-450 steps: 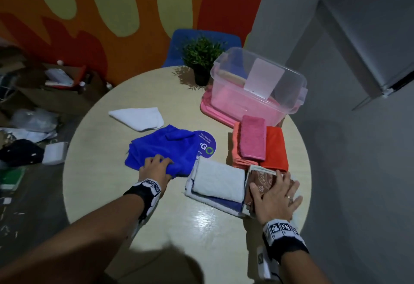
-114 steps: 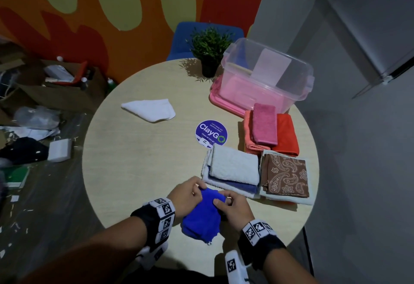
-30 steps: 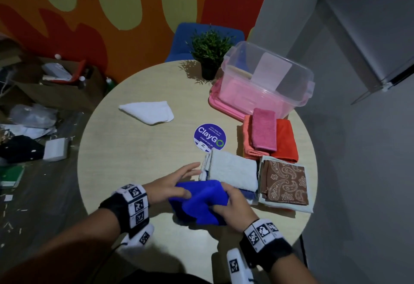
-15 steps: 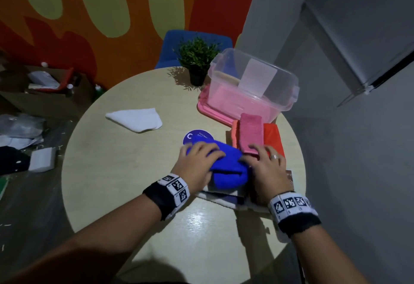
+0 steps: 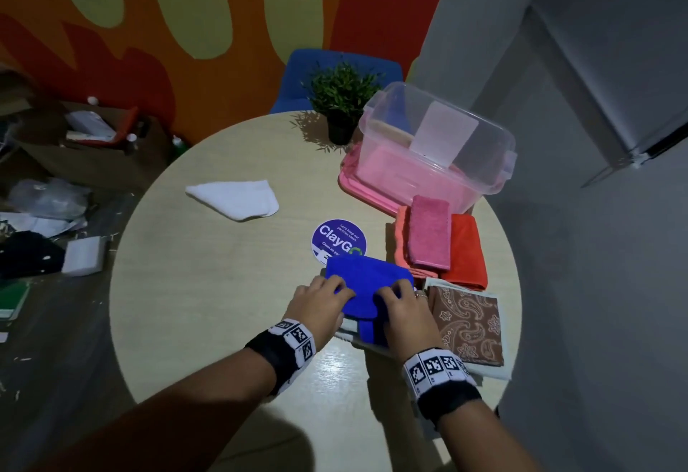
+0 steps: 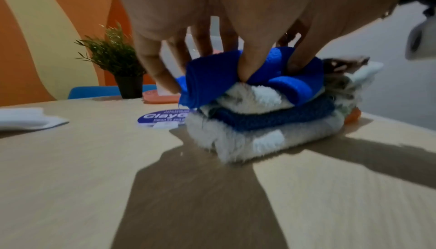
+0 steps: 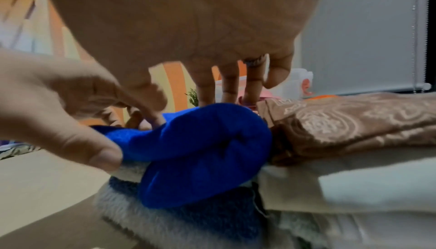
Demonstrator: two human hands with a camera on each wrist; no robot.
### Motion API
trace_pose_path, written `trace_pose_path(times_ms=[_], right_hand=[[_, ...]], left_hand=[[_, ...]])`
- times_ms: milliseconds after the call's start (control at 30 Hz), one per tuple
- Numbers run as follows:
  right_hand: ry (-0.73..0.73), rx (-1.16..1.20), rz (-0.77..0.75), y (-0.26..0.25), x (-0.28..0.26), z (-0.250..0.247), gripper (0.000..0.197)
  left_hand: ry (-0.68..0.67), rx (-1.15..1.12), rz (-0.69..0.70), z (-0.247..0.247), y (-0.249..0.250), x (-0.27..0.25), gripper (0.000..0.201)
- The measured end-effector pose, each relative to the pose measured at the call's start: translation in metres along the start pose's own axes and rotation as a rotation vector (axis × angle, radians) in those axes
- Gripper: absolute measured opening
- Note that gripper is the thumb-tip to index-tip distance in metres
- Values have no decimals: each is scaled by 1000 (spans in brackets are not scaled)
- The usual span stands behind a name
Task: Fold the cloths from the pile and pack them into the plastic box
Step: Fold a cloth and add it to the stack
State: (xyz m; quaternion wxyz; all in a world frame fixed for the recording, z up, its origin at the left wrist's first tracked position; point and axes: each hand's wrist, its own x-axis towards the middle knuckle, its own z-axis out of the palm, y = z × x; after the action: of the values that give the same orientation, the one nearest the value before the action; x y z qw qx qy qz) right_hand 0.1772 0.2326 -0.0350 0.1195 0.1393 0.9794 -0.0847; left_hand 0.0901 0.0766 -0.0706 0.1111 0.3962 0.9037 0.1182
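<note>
While both hands bear down on it, the folded bright blue microfibre cloth (image 5: 366,287) sits on top of a stack of folded fluffy towels (image 6: 264,131) at about five o'clock on the round pale wooden tabletop (image 5: 208,285). The left hand (image 5: 316,309) has its fingers curled over the cloth's near left edge, the thumb dug into a fold, as the left wrist view shows. The right hand (image 5: 404,317) presses with bent fingers on the near right edge, thumb against the bulging fold.

Judging by how it bunches and puffs under the fingers, the cloth is soft, light and springy; it would likely unfold if lifted by one corner. A safer hold would be a flat pinch across the folded edges, or scooping under the whole bundle.

At three o'clock from the hands lies a brown paisley folded cloth (image 5: 467,322). At one o'clock, a pink folded towel (image 5: 428,237) lies on orange folded cloths (image 5: 467,252). Beyond them stands the clear plastic box (image 5: 439,151). At eleven o'clock lies an unfolded white cloth (image 5: 234,198).
</note>
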Motion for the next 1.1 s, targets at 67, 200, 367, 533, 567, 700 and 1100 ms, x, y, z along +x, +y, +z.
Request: trace_pose_path(times_ms=[67, 200, 367, 533, 567, 700, 1100], right_hand=[[99, 60, 79, 2, -1, 0, 41], [172, -28, 173, 5, -15, 1, 43], [63, -117, 209, -1, -28, 1, 37], [15, -127, -78, 1, -14, 20, 67], [-48, -121, -83, 4, -10, 26, 76], [-179, -132, -89, 11, 4, 39, 83], [-214, -57, -23, 3, 14, 61, 63]], left_hand=[[72, -31, 63, -5, 5, -1, 34], [153, -30, 172, -3, 19, -4, 32], [-102, 87, 169, 6, 18, -7, 42], [-170, 70, 92, 12, 19, 3, 64], [-175, 21, 90, 9, 20, 5, 65], [26, -377, 10, -12, -2, 3, 52], [-175, -84, -594, -35, -204, 78, 78]])
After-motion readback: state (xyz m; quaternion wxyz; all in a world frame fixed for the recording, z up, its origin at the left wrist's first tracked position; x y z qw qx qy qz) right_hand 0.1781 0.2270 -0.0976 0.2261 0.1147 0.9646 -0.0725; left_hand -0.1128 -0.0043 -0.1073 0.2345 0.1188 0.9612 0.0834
